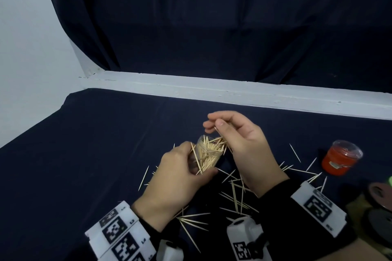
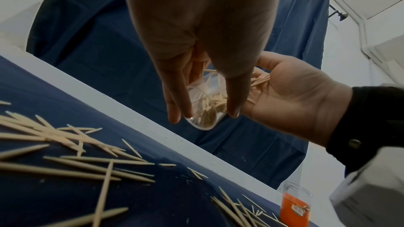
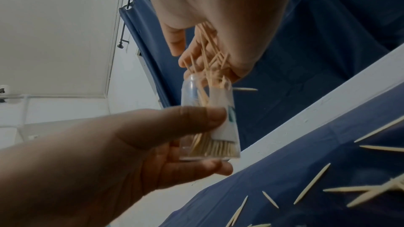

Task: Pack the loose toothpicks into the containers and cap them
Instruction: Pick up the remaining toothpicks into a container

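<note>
My left hand [image 1: 186,167] grips a clear plastic toothpick container [image 1: 209,154], tilted, mouth up toward the right hand. It is part full of toothpicks; its clear base [image 2: 202,118] shows between the left fingers [image 2: 174,103]. My right hand [image 1: 231,133] is just above the mouth with fingers curled round a bunch of toothpicks [image 3: 211,58] whose tips reach into the container [image 3: 210,120]. Loose toothpicks [image 1: 235,195] lie scattered on the dark blue cloth below and between the wrists, with more to the right [image 1: 305,170].
A second clear container with a red inside [image 1: 340,158] stands upright at the right, uncapped as far as I can see. Dark round objects [image 1: 379,197] sit at the far right edge. A white ledge [image 1: 233,91] borders the table's back, with a dark curtain behind.
</note>
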